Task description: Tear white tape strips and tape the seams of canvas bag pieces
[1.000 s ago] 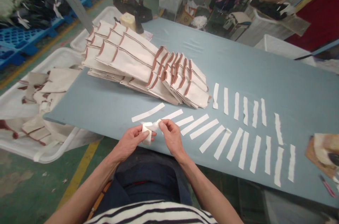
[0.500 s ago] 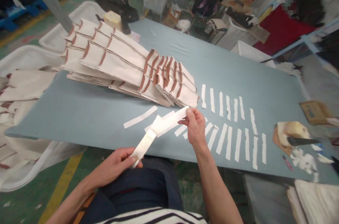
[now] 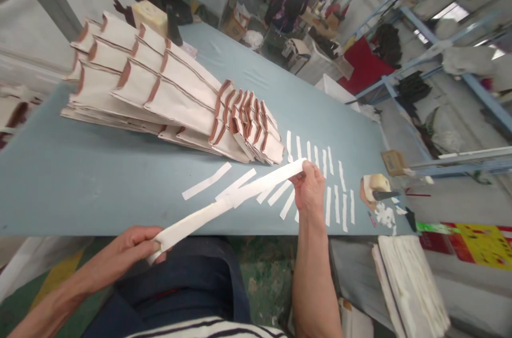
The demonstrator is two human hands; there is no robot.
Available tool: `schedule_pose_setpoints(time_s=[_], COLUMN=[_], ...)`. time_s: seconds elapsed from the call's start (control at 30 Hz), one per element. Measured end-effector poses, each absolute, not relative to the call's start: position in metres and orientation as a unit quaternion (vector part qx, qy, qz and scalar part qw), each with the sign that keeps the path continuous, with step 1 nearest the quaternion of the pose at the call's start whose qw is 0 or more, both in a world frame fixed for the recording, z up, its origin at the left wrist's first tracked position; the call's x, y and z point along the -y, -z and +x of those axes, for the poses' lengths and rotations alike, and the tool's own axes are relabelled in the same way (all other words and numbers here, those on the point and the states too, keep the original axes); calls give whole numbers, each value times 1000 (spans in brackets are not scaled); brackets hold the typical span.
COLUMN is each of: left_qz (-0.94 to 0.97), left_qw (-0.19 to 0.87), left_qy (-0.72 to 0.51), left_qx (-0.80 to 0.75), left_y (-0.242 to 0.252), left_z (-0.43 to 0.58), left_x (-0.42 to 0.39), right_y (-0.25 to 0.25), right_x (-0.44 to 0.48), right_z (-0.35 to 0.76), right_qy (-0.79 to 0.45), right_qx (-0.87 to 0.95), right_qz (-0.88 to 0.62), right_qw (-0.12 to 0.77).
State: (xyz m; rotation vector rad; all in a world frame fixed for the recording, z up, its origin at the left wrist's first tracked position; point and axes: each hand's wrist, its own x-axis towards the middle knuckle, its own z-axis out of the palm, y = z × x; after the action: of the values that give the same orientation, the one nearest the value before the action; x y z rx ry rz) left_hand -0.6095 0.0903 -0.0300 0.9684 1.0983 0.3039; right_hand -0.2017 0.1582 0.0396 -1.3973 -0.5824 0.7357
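White strip (image 3: 248, 192) stretched nearly straight above the near edge of the blue-grey counter (image 3: 100, 183), slanting upward from left to right, with a small step near the middle between a creamier length and a whiter one. Pinched at the lower end by the grip of the left hand (image 3: 138, 244), thumb on top, just short of the counter. Pinched at the upper end by the grip of the right hand (image 3: 310, 188), above loose white strips (image 3: 207, 181) laid out in rows. Just beyond, overlapping cream fabric pieces (image 3: 188, 103) with brown edging, heaped toward the left.
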Motion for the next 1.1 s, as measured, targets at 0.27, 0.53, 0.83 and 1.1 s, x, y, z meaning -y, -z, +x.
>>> schedule_pose_setpoints(time_s=[0.27,0.53,0.83,1.1], left_qz=[455,478,396,335], left_qw=[755,681,665,612], left_qy=[-119,-160,-199,-231], left_qx=[-457,-532,-601,-678], left_y=[42,34,38,50], left_z=[-659,-674,-687,-705], left_x=[-108,-129,-127,-121], right_y=[-60,-40,-16,26], right_x=[-140,-128,-158,-194], right_z=[-209,-256,-306,-332], right_qy=[-305,-436,-488,-476], right_qx=[249,261,312,356], right_qz=[-624,-637,-621,-630], right_qw=[675,579,528,500])
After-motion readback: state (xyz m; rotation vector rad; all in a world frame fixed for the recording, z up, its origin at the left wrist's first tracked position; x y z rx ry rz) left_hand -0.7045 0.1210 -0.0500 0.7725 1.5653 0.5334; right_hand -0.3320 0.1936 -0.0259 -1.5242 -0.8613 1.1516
